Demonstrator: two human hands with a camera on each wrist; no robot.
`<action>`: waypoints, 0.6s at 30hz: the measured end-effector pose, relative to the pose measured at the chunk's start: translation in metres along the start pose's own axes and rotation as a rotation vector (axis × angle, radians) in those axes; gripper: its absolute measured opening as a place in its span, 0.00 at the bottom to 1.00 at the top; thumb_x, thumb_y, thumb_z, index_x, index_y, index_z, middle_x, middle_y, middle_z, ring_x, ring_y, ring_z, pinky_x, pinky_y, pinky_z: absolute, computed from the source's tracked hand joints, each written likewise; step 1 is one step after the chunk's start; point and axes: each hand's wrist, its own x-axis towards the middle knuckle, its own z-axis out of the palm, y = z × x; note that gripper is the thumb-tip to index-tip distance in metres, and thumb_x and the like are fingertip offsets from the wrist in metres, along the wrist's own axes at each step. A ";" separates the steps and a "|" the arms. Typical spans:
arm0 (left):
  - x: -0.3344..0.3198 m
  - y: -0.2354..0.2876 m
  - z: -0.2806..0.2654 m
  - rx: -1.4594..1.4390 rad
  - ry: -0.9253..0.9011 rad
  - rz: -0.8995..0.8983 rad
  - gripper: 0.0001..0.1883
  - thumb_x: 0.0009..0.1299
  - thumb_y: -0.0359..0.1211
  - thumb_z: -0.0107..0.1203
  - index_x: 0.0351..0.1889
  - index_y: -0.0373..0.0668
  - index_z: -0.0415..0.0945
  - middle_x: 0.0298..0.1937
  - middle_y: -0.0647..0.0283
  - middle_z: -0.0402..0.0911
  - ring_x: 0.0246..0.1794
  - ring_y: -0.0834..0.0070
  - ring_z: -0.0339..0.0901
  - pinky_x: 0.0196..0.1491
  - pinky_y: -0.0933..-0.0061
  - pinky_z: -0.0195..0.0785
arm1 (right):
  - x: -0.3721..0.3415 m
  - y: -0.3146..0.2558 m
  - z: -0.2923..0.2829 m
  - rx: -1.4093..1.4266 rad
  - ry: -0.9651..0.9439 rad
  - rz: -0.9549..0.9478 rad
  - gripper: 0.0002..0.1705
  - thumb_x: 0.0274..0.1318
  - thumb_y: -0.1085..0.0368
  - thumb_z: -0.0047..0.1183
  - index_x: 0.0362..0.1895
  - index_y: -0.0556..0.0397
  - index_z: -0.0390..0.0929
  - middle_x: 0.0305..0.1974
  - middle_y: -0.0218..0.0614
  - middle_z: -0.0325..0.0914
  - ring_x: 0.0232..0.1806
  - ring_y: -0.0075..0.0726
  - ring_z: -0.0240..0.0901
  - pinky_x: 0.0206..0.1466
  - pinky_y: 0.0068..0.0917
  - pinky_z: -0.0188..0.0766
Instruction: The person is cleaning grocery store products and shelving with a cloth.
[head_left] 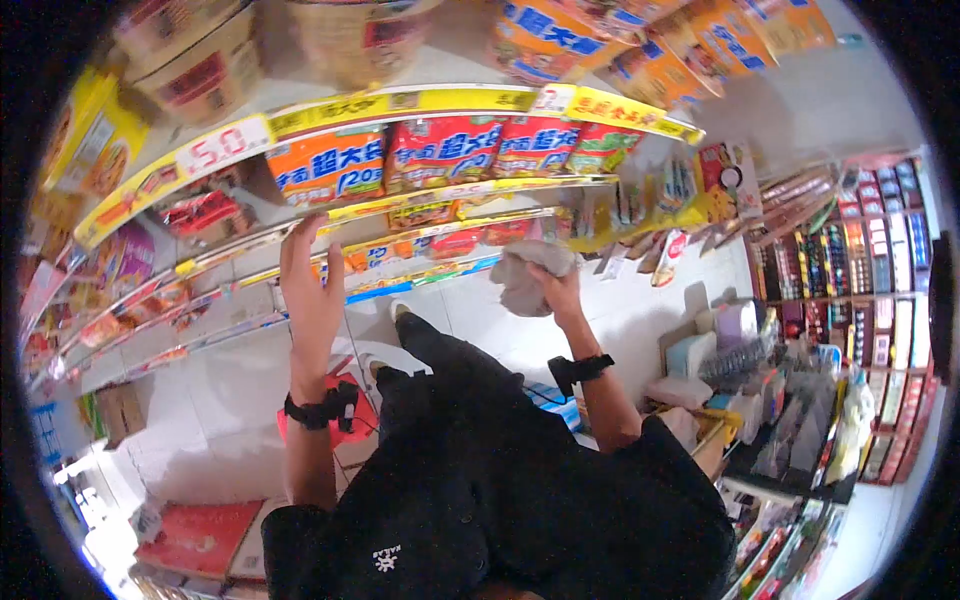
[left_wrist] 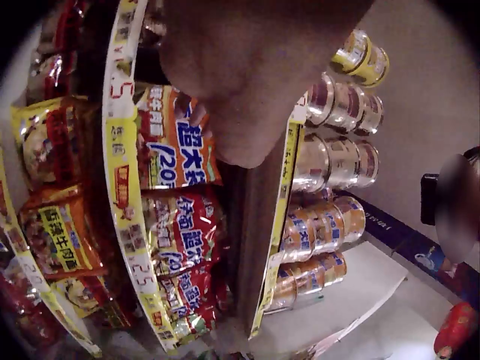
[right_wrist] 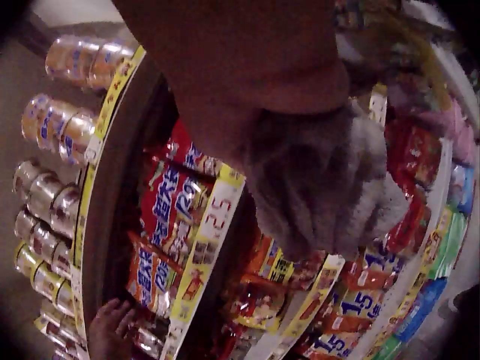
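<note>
My right hand (head_left: 560, 292) grips a crumpled grey cloth (head_left: 530, 280) in front of the lower shelves; up close, the cloth (right_wrist: 330, 184) bunches out below the hand beside a shelf price strip. My left hand (head_left: 313, 290) is raised at the shelf edge, just below an orange instant noodle packet (head_left: 325, 165). Close in, the left fingertips overlap that orange packet (left_wrist: 176, 142), and much of the hand hides behind its own wrist. From the right side the left hand (right_wrist: 112, 330) shows loosely bent fingers near the packets. Red noodle packets (head_left: 445, 155) stand to the right of the orange one.
Yellow price strips (head_left: 430, 100) run along the shelf edges. Cup noodles (left_wrist: 330, 161) stand stacked on the upper shelf. A red stool (head_left: 350, 410) is on the tiled floor by my left forearm. To the right are a cluttered counter (head_left: 740, 430) and tall stocked shelves (head_left: 850, 290).
</note>
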 end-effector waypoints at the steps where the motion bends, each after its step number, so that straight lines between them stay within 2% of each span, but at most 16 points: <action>1: -0.003 -0.002 0.011 0.000 0.007 0.053 0.17 0.69 0.25 0.54 0.57 0.37 0.73 0.57 0.51 0.76 0.58 0.53 0.73 0.62 0.58 0.65 | 0.002 0.035 -0.028 0.057 0.075 -0.052 0.22 0.50 0.72 0.61 0.53 0.55 0.81 0.49 0.33 0.82 0.50 0.29 0.77 0.56 0.32 0.73; 4: -0.009 0.012 0.035 0.056 -0.017 0.121 0.19 0.69 0.26 0.55 0.59 0.40 0.72 0.60 0.54 0.76 0.62 0.57 0.71 0.65 0.60 0.63 | -0.018 -0.001 -0.075 0.041 0.383 -0.001 0.23 0.48 0.72 0.63 0.52 0.54 0.81 0.48 0.33 0.82 0.48 0.31 0.77 0.54 0.31 0.73; 6: -0.008 0.037 0.049 0.054 -0.036 0.202 0.20 0.67 0.25 0.56 0.58 0.39 0.73 0.59 0.52 0.75 0.61 0.53 0.71 0.64 0.57 0.63 | -0.018 -0.027 -0.098 0.037 0.602 -0.029 0.22 0.51 0.71 0.62 0.53 0.56 0.80 0.47 0.33 0.82 0.50 0.31 0.76 0.57 0.32 0.71; 7: -0.006 0.054 0.055 0.055 -0.054 0.201 0.21 0.65 0.25 0.57 0.59 0.41 0.74 0.61 0.54 0.74 0.64 0.54 0.69 0.65 0.56 0.63 | -0.012 -0.032 -0.119 -0.023 0.621 -0.153 0.25 0.52 0.69 0.63 0.56 0.58 0.77 0.53 0.36 0.78 0.54 0.33 0.73 0.59 0.32 0.68; 8: -0.002 0.069 0.063 0.065 -0.052 0.211 0.21 0.65 0.25 0.57 0.59 0.41 0.74 0.61 0.54 0.74 0.64 0.54 0.69 0.65 0.56 0.63 | -0.006 -0.039 -0.133 0.032 0.643 -0.261 0.25 0.52 0.69 0.63 0.56 0.59 0.76 0.53 0.36 0.78 0.55 0.33 0.72 0.60 0.31 0.67; 10: 0.005 0.099 0.083 0.173 -0.068 0.362 0.23 0.64 0.25 0.57 0.60 0.42 0.74 0.63 0.55 0.72 0.66 0.54 0.67 0.66 0.55 0.62 | 0.010 -0.054 -0.157 0.006 0.774 -0.322 0.23 0.55 0.69 0.62 0.56 0.60 0.76 0.53 0.36 0.78 0.54 0.34 0.73 0.59 0.32 0.68; 12: 0.015 0.124 0.108 0.218 -0.079 0.402 0.25 0.63 0.25 0.57 0.60 0.43 0.74 0.66 0.56 0.70 0.68 0.54 0.66 0.68 0.55 0.60 | 0.029 -0.074 -0.169 0.065 0.816 -0.385 0.22 0.56 0.69 0.61 0.56 0.60 0.76 0.53 0.36 0.78 0.53 0.34 0.73 0.59 0.32 0.67; 14: 0.028 0.157 0.137 0.287 -0.049 0.554 0.26 0.61 0.24 0.57 0.61 0.44 0.74 0.69 0.56 0.68 0.69 0.54 0.64 0.69 0.53 0.59 | 0.050 -0.097 -0.182 0.126 0.857 -0.445 0.22 0.58 0.68 0.61 0.56 0.61 0.76 0.53 0.37 0.78 0.53 0.34 0.73 0.59 0.32 0.67; 16: 0.040 0.180 0.164 0.386 -0.036 0.592 0.28 0.61 0.24 0.57 0.62 0.44 0.74 0.71 0.55 0.65 0.71 0.52 0.60 0.70 0.50 0.57 | 0.065 -0.114 -0.193 -0.084 0.839 -0.677 0.23 0.59 0.67 0.61 0.58 0.62 0.75 0.54 0.37 0.78 0.52 0.34 0.74 0.59 0.32 0.67; 17: 0.047 0.189 0.178 0.433 0.020 0.601 0.28 0.61 0.24 0.57 0.63 0.44 0.73 0.71 0.54 0.65 0.72 0.52 0.59 0.70 0.49 0.56 | 0.074 -0.113 -0.194 -0.055 0.963 -0.598 0.23 0.59 0.66 0.62 0.56 0.63 0.76 0.54 0.38 0.79 0.52 0.33 0.74 0.59 0.31 0.67; 18: 0.054 0.196 0.191 0.480 0.085 0.611 0.29 0.61 0.25 0.57 0.64 0.44 0.73 0.71 0.54 0.64 0.72 0.51 0.58 0.71 0.48 0.54 | 0.085 -0.117 -0.193 -0.040 0.964 -0.597 0.23 0.59 0.66 0.62 0.56 0.63 0.76 0.54 0.38 0.79 0.52 0.33 0.74 0.59 0.31 0.67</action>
